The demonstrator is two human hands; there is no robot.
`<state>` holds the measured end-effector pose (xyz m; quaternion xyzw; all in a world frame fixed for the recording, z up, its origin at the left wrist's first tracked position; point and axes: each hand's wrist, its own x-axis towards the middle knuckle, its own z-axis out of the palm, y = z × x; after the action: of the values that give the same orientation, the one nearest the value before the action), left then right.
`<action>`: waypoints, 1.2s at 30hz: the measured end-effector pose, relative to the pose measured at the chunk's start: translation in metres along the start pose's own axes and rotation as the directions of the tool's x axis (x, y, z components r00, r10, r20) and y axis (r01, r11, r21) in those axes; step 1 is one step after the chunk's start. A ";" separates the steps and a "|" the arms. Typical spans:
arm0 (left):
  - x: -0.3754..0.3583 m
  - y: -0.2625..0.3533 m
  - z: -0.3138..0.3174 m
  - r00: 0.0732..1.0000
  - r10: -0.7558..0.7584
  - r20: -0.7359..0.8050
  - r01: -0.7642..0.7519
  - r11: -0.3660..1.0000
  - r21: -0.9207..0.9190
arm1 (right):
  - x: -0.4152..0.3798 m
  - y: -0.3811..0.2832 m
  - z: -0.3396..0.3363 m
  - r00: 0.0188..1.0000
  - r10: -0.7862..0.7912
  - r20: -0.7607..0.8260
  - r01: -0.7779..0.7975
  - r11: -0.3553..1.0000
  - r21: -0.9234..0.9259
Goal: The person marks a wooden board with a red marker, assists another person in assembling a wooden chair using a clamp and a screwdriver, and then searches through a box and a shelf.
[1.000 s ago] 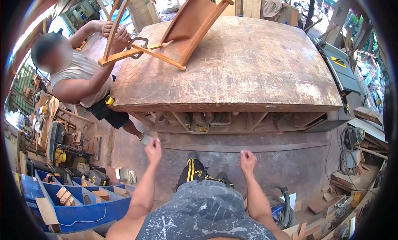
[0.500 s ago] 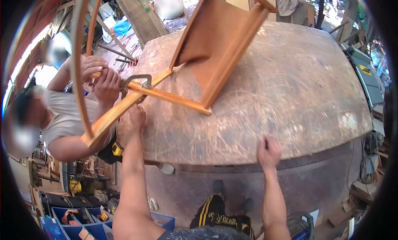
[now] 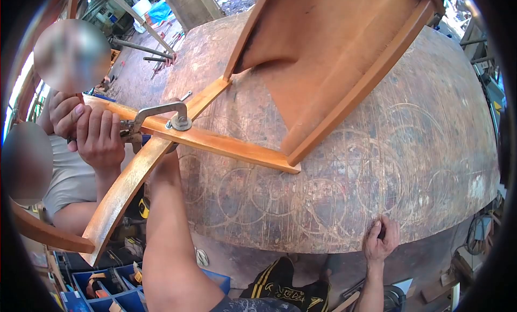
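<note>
Clamped chair frame on a worn workbench, two people at its left corner

At far left a co-worker's hands point(image 3: 94, 134) wrap the metal clamp point(image 3: 161, 118) and the curved wooden rail point(image 3: 121, 191). Just beside them the left hand point(image 3: 167, 153) reaches under that rail, which hides it, so its grip cannot be told. The chair frame point(image 3: 318, 69) lies tipped across the workbench point(image 3: 323, 193). The right hand point(image 3: 380, 241) curls closed on the near edge, holding nothing separate. Blue bins point(image 3: 102, 288) sit below left.

A worn brown workbench point(image 3: 334, 166), scored with circles, is filling the centre of the frame. A wooden chair frame point(image 3: 318, 59) is lying on it from upper right to centre left, its rail clamped point(image 3: 161, 118) at the left edge.
</note>
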<state>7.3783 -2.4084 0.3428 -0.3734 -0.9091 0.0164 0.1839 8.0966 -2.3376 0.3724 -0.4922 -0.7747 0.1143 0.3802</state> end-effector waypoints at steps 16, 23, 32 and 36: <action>-0.301 0.118 -0.197 0.742 -0.247 0.623 0.613 -0.125 -0.780 | -0.022 -0.036 -0.010 0.933 0.268 0.242 -0.344 0.864 0.369; -0.353 0.221 -0.316 0.848 0.147 0.509 0.433 -0.746 -0.506 | 0.010 -0.204 -0.036 0.837 -0.382 0.392 -0.082 0.620 0.780; -0.337 0.194 -0.277 0.934 -0.245 0.261 0.180 -0.308 -0.934 | 0.077 -0.264 0.007 0.756 -0.634 0.163 0.441 0.677 0.589; -0.373 0.174 -0.225 0.910 -0.413 0.023 0.232 0.465 -0.854 | 0.109 -0.301 0.041 0.757 -0.637 0.150 0.527 0.729 0.437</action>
<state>7.8172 -2.5623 0.4029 -0.2352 -0.8348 -0.4935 0.0651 7.8400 -2.3841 0.5625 -0.1186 -0.9014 0.2017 0.3642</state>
